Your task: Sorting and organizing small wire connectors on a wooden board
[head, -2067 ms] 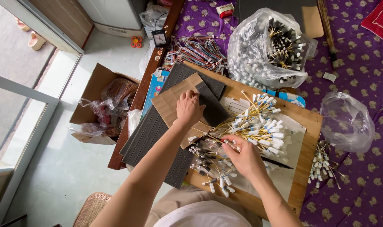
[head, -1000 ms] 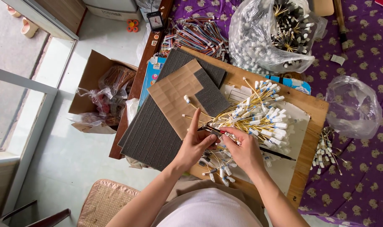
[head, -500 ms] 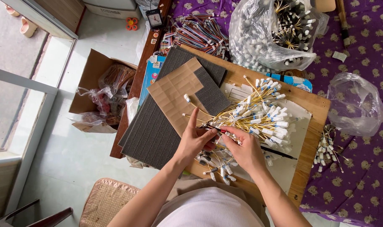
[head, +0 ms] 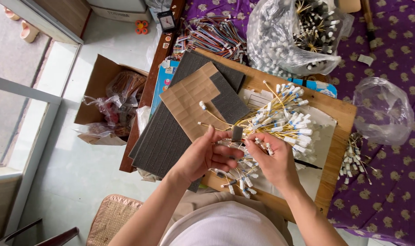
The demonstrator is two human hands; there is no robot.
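A small grey foam block point(head: 237, 132), absent half a second ago, now stands pinched between both hands, left point(head: 203, 155) and right point(head: 272, 160), over the worktop's point(head: 339, 114) near edge, yellow wires point(head: 280, 119) fanned just beyond.

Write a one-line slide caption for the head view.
Left hand and right hand pinch a small grey foam piece over yellow wire bundles.
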